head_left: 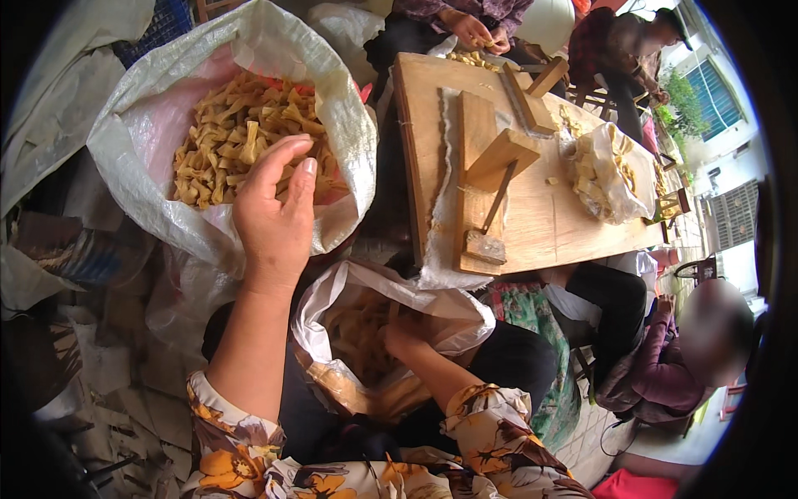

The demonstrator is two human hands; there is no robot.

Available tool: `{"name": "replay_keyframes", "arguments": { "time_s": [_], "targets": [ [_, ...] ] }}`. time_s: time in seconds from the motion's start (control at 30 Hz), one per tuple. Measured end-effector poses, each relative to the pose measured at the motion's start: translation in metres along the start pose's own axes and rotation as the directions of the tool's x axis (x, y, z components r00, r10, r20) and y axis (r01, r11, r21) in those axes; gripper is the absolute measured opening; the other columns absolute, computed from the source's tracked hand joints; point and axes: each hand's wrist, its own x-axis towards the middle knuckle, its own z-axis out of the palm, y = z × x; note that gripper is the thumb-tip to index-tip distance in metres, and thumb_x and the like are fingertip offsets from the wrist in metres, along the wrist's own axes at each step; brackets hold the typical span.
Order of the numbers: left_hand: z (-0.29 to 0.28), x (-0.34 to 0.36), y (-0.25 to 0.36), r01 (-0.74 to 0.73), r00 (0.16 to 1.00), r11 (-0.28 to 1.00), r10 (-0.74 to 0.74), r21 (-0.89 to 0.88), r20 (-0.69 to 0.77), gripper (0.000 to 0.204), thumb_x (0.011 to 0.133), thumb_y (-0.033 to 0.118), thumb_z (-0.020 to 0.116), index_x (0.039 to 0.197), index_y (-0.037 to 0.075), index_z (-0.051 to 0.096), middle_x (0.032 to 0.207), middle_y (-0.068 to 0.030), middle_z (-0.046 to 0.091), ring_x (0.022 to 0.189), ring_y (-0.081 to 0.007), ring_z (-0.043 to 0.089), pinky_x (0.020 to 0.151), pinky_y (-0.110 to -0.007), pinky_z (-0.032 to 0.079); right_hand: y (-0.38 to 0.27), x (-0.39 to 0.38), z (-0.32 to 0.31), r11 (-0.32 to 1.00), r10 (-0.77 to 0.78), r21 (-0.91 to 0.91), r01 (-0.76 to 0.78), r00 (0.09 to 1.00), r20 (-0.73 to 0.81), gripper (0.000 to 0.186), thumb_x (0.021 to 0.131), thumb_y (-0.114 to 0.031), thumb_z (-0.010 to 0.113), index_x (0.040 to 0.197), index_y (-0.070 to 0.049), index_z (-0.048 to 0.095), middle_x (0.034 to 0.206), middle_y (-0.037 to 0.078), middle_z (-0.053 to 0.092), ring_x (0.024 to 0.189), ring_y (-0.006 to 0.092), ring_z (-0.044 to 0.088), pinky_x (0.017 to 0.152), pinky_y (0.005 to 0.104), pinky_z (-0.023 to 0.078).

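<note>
Over the big sack (pixel 224 125), left hand (pixel 274 220) half-open, empty; right hand (pixel 399 337) buried in lap bag (pixel 391 333), grip unseen.

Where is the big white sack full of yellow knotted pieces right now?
In the head view, the big white sack sits open at the upper left, left of the wooden table. The left hand hovers over its near rim.

The left hand (pixel 274 212) reaches forward on an outstretched arm, fingers curled loosely downward, while the right hand (pixel 401 334) bends inward, fingers hidden
</note>
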Motion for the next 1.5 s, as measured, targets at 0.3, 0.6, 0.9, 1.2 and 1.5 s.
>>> {"name": "replay_keyframes", "arguments": {
  "time_s": [0.3,0.6,0.9,1.2,1.5],
  "targets": [
    [-0.002,-0.001,-0.005,-0.144,0.989,0.986,0.141,-0.084,-0.045,0.017,0.088,-0.002,0.058,0.103,-0.002,0.063,0.105,-0.0119,0.068,0.096,-0.0225,0.065,0.083,-0.031,0.052,-0.002,0.007,0.03,0.288,0.151,0.806,-0.517,0.856,0.495,0.032,0.087,-0.029,0.063,0.102,-0.001,0.065,0.087,0.009,0.067,0.081,0.0214,0.062,0.069,0.0341,0.049],
    [-0.008,-0.03,0.026,-0.109,0.944,0.915,0.218,-0.389,0.248,0.017,0.095,0.003,0.054,0.109,-0.003,0.06,0.111,-0.0145,0.062,0.087,-0.0164,0.063,0.076,-0.027,0.052,-0.007,-0.008,-0.227,-0.299,-0.242,0.92,-0.254,0.953,0.184,0.023,0.097,-0.024,0.058,0.091,-0.002,0.062,0.073,0.0,0.059,0.065,0.008,0.053,0.059,0.0224,0.043],
    [-0.002,-0.104,0.063,0.041,0.562,0.877,0.377,-0.479,0.737,0.034,0.074,0.008,0.076,0.106,0.007,0.065,0.09,-0.0062,0.068,0.081,-0.0182,0.065,0.074,-0.031,0.052,0.029,-0.089,-0.387,-0.21,-0.225,0.923,0.322,0.903,-0.367,0.022,0.085,-0.014,0.071,0.076,0.005,0.064,0.065,0.01,0.062,0.058,0.0143,0.057,0.052,0.0272,0.041],
    [-0.044,-0.103,0.059,0.224,0.877,0.959,-0.121,-0.172,0.465,0.008,0.092,0.004,0.06,0.098,0.001,0.064,0.076,-0.002,0.063,0.068,-0.008,0.058,0.061,-0.025,0.048,0.044,-0.134,-0.424,-0.791,-0.106,0.37,0.486,0.487,-0.867,0.028,0.092,-0.022,0.064,0.071,-0.008,0.052,0.045,-0.002,0.048,0.03,0.0046,0.035,0.03,0.0245,0.022],
    [-0.058,-0.09,0.067,-0.473,0.838,0.864,0.379,0.175,0.393,0.019,0.083,-0.004,0.059,0.101,0.001,0.063,0.085,-0.015,0.067,0.073,-0.0303,0.067,0.065,-0.035,0.055,0.025,-0.065,-0.314,0.677,-0.076,0.54,0.5,0.777,-0.625,0.033,0.087,-0.027,0.069,0.106,-0.001,0.062,0.095,0.014,0.064,0.083,0.0273,0.064,0.069,0.0358,0.05]
  ]
}}
